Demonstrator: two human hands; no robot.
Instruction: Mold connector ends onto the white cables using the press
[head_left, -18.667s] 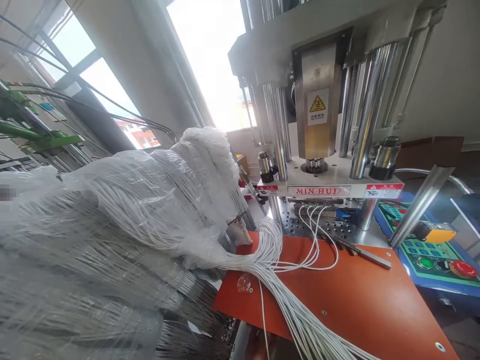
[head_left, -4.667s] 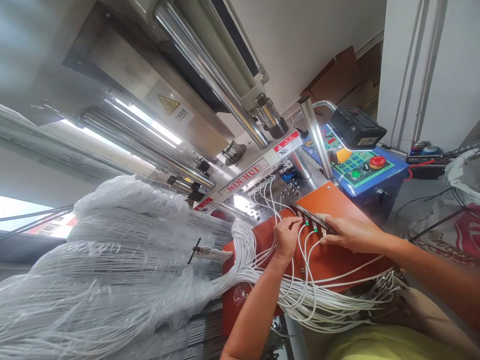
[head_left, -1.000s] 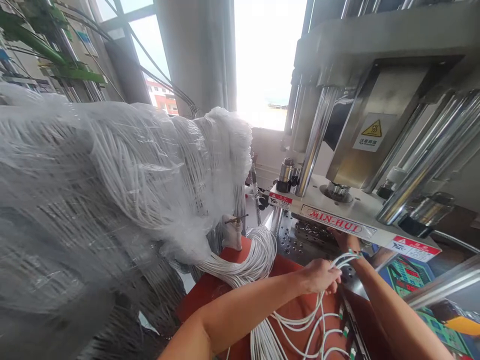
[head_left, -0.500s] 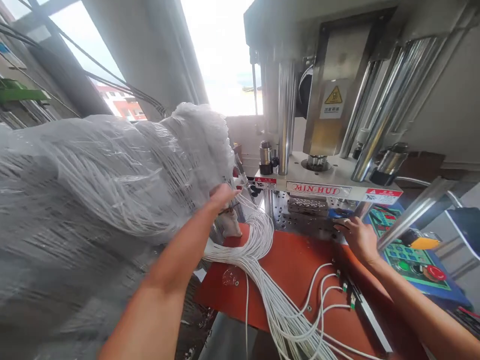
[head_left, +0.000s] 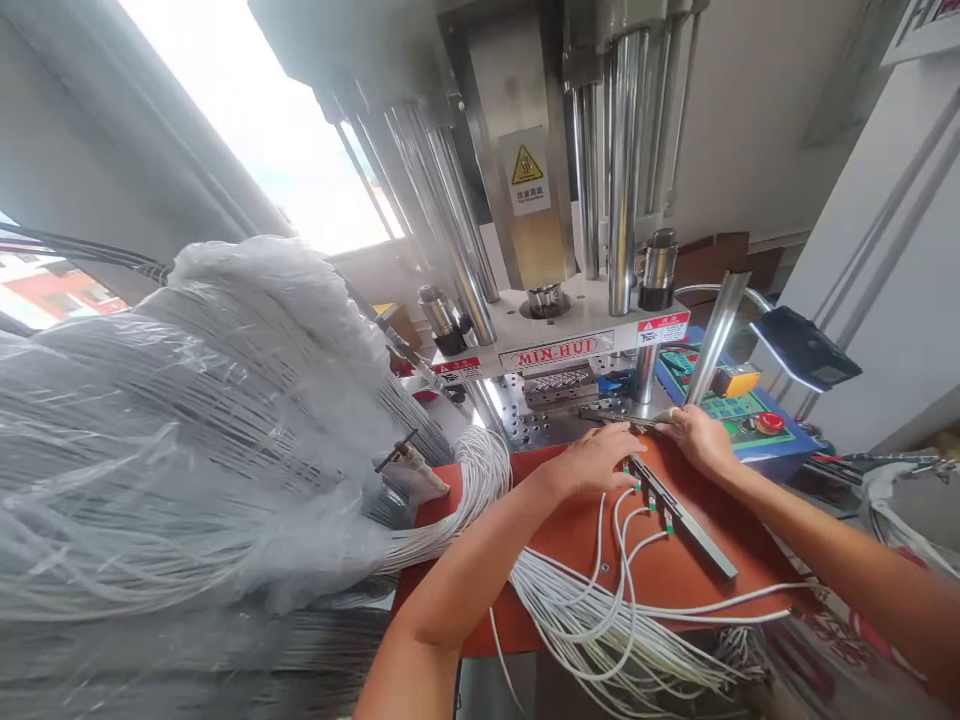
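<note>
My left hand [head_left: 589,462] is closed at the far end of a narrow metal bar [head_left: 694,530], its fingers and thumb about the end. Along the bar's left side, small green-tipped ends [head_left: 670,522] of several white cables sit against it. My right hand [head_left: 699,438] is pinched on a thin dark metal strip [head_left: 637,420] just beyond the bar, close to the press. Part of the strip hides behind my left fingers. A thick bundle of white cables [head_left: 480,470] curves across the red-brown work surface [head_left: 559,575].
The MIN-HUI press [head_left: 555,348] stands ahead, with a mould block [head_left: 559,385] below its plate. To the right are a control panel [head_left: 750,425] with a red button and a lamp [head_left: 806,345]. Plastic-wrapped cables [head_left: 247,420] hang at left, beside a clamp [head_left: 397,450].
My left hand has left the hanging cables and come right to the bar. My right hand has drawn back from the blue object by the press, now with the strip. The view has swung right.
</note>
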